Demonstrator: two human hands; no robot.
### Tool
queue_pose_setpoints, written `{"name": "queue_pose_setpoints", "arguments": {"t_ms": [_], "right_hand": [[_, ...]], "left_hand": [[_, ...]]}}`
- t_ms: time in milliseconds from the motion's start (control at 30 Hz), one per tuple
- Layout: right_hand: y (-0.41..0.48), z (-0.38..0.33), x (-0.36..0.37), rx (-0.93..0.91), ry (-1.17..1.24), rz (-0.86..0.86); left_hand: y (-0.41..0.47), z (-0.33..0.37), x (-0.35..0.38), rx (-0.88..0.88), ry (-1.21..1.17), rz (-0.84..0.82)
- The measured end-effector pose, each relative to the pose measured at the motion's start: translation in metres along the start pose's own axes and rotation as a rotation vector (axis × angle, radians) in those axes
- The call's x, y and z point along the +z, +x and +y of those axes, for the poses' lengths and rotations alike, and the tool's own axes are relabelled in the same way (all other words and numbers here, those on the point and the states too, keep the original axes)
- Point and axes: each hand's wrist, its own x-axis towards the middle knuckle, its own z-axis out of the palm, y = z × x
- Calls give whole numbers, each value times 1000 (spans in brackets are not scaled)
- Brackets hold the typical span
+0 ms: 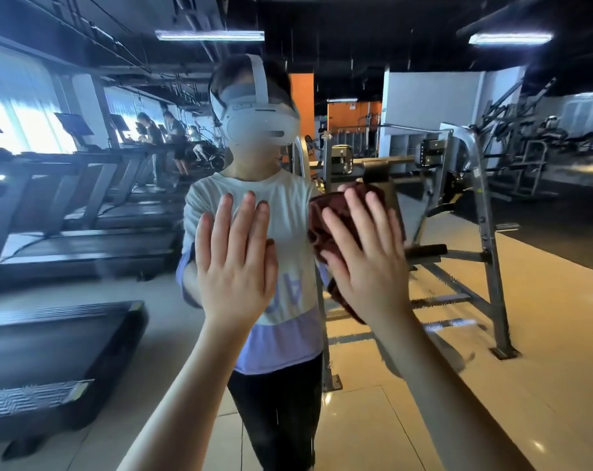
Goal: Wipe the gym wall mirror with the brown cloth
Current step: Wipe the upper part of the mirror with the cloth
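The wall mirror fills almost the whole head view and reflects the gym and me. My right hand lies flat with straight, spread fingers and presses the bunched brown cloth against the glass at chest height. The cloth shows above and left of the fingers, and a fold hangs below the palm. To the left of it, my left hand rests flat on the mirror with straight fingers and holds nothing. Wet streaks mark the glass to the lower right of the cloth.
All else is reflection: my own figure with a white headset, a row of treadmills at the left, a steel weight bench frame at the right, tiled floor below, and people on machines far back left.
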Motion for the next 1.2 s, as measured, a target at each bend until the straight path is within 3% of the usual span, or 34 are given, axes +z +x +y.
{"name": "queue_pose_setpoints", "arguments": {"t_ms": [133, 200, 267, 367, 433, 467, 567, 600, 800, 867, 1033, 1200], "right_hand": [[-6, 14, 0, 455, 95, 165], [-10, -2, 4, 589, 119, 201], [-17, -20, 8, 517, 105, 148], [-30, -18, 4, 111, 47, -22], [-34, 4, 0, -10, -17, -50], [-36, 14, 0, 51, -22, -21], [-40, 16, 1, 480, 64, 122], [-43, 8, 3, 528, 80, 134], [-58, 11, 4, -51, 58, -75], [-47, 30, -1, -59, 28, -37], [-17, 29, -4, 367, 141, 136], [-12, 28, -8, -127, 92, -41]], "left_hand": [[-1, 1, 0, -1, -1, -1], [0, 2, 0, 1, 5, 0], [0, 2, 0, 0, 14, 6], [0, 2, 0, -2, 22, 2], [1, 2, 0, -8, 26, -7], [1, 2, 0, -10, 29, -11], [2, 3, -2, -30, 27, -24], [4, 7, -3, -51, 16, -24], [8, 42, 7, -70, 21, -25], [5, 44, 10, -70, 50, -24], [5, 44, 12, -63, 68, 2], [2, 43, 14, -50, 81, 1]]}}
